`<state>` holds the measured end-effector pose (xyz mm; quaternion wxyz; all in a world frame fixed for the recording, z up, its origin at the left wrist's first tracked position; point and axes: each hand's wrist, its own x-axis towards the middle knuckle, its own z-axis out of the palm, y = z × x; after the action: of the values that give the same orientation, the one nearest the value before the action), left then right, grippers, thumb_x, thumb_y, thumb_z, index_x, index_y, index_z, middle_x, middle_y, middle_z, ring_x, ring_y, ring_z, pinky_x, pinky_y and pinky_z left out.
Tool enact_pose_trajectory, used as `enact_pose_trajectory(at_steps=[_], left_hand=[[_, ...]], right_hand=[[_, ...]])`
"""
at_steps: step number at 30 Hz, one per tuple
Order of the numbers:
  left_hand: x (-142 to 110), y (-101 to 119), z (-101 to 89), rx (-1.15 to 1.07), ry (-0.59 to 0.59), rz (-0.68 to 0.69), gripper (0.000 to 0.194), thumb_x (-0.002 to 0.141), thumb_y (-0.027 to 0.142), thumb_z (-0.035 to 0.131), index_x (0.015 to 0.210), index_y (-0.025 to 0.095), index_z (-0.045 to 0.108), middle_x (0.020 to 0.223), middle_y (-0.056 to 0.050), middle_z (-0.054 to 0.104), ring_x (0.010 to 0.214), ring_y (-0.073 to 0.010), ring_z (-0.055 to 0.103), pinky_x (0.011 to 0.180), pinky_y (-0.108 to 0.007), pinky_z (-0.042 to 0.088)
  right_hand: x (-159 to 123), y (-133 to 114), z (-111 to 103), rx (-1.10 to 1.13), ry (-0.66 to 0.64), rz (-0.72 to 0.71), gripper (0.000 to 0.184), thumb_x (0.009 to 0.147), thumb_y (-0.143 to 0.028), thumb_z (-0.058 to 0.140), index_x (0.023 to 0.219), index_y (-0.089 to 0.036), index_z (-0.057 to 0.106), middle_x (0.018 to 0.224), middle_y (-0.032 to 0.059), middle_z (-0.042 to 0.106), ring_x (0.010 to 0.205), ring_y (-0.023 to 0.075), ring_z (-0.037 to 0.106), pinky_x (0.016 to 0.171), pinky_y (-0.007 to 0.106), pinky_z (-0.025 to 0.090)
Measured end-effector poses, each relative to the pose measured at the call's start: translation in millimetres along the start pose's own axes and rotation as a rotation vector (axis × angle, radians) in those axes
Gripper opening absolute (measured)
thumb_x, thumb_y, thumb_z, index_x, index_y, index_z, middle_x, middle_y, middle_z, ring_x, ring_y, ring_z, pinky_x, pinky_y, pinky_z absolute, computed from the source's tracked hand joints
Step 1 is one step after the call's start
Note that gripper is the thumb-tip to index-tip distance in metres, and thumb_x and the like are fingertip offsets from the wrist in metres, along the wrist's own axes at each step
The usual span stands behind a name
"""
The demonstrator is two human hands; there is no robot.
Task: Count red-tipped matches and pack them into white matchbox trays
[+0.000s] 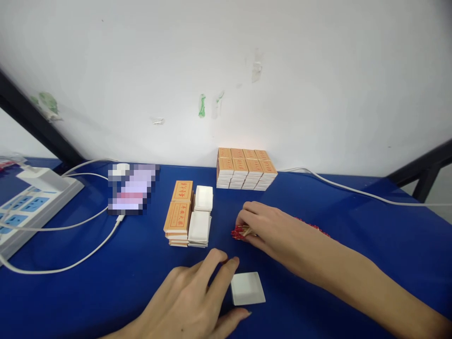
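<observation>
My right hand [263, 223] is closed around a bunch of red-tipped matches [243, 231], their heads poking out past the fingers. Behind that forearm shows part of a heap of more red-tipped matches [314, 227], mostly hidden. Near the front, my left hand [197, 292] is spread with thumb and fingers apart beside a white matchbox tray [248, 288] lying on the blue table [134, 287]. The fingertips are at the tray's left edge; whether they touch it I cannot tell. Nothing shows in the left hand.
Orange matchbox sleeves [178, 216] stand stacked left of centre, with white trays [200, 226] piled against them. A block of closed matchboxes [245, 172] sits by the wall. At left are a blurred-out phone [136, 188], a power strip [38, 207] and white cables [63, 271].
</observation>
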<state>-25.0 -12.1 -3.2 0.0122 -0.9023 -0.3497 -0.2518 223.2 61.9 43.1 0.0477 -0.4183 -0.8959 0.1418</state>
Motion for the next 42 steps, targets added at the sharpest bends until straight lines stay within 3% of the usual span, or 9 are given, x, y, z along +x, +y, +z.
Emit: enact_pose_trajectory(at_steps=[10,14,19,23,27,32,35,42], left_hand=[[-2.2,-3.4,3.8,-0.128,-0.062,-0.057,0.035,0.118,0.047,0.044,0.132,0.019,0.06,0.115,-0.01,0.07,0.064,-0.0233,0.078,0.047,-0.04,0.065],[-3.9,-4.0,3.6,-0.15,-0.091,-0.083,0.027,0.112,0.041,0.061,0.129,0.021,0.061,0.115,-0.009,0.069,0.069,-0.0255,0.079,0.048,-0.041,0.066],[-4.7,-2.9,2.3,-0.159,-0.115,-0.101,0.042,0.092,0.03,0.089,0.123,0.022,0.062,0.114,-0.006,0.069,0.066,-0.0242,0.077,0.048,-0.042,0.066],[-3.8,-3.1,1.8,-0.16,-0.092,-0.121,0.047,0.086,0.028,0.093,0.122,0.023,0.062,0.113,-0.005,0.069,0.067,-0.0259,0.078,0.049,-0.043,0.067],[-2.2,-3.9,0.4,-0.212,-0.095,-0.141,0.048,0.087,0.025,0.092,0.124,0.024,0.062,0.112,-0.003,0.069,0.063,-0.023,0.076,0.051,-0.044,0.067],[-2.7,-3.5,1.0,-0.258,-0.122,-0.19,0.044,0.09,0.025,0.09,0.124,0.026,0.062,0.11,-0.001,0.068,0.071,-0.024,0.078,0.056,-0.042,0.066],[-3.9,-3.0,3.2,-0.266,-0.122,-0.203,0.046,0.09,0.027,0.091,0.125,0.027,0.062,0.111,-0.001,0.068,0.076,-0.0245,0.078,0.059,-0.041,0.065],[-2.2,-3.6,4.9,-0.264,-0.116,-0.21,0.041,0.09,0.026,0.091,0.116,0.026,0.06,0.107,0.0,0.066,0.075,-0.024,0.076,0.057,-0.04,0.062]], right_hand=[[-3.6,4.9,-3.7,0.099,0.036,0.023,0.024,0.113,-0.019,0.05,0.108,-0.023,0.072,0.109,0.0057,0.071,0.092,0.0203,0.067,0.082,0.035,0.053],[-2.1,7.9,-9.2,0.139,-0.001,0.089,0.02,0.115,-0.028,0.053,0.112,-0.023,0.072,0.112,0.0047,0.072,0.096,0.0204,0.068,0.085,0.035,0.052],[-4.8,16.2,-17.2,0.172,0.019,0.099,0.027,0.116,-0.041,0.052,0.112,-0.026,0.073,0.111,0.0039,0.073,0.099,0.0207,0.069,0.083,0.034,0.052],[-11.2,19.4,-28.1,0.191,0.054,0.109,0.026,0.114,-0.046,0.055,0.112,-0.029,0.075,0.111,0.0028,0.075,0.1,0.0206,0.07,0.082,0.033,0.051],[-22.4,7.1,-34.8,0.242,0.047,0.117,0.025,0.111,-0.05,0.061,0.113,-0.031,0.077,0.114,0.0031,0.076,0.104,0.0226,0.071,0.082,0.033,0.054],[-33.0,-23.4,-16.0,0.198,0.067,-0.019,0.019,0.114,-0.033,0.058,0.118,-0.032,0.077,0.12,0.0022,0.077,0.107,0.0218,0.072,0.086,0.033,0.056],[-33.5,-36.7,5.9,0.091,0.032,-0.121,0.015,0.105,-0.017,0.067,0.1,-0.027,0.076,0.103,0.0025,0.075,0.098,0.0228,0.071,0.086,0.034,0.056],[-35.9,-45.7,41.1,-0.285,0.062,-0.244,0.021,0.092,-0.008,0.07,0.079,-0.025,0.07,0.087,0.0055,0.067,0.088,0.0273,0.063,0.08,0.042,0.053]])
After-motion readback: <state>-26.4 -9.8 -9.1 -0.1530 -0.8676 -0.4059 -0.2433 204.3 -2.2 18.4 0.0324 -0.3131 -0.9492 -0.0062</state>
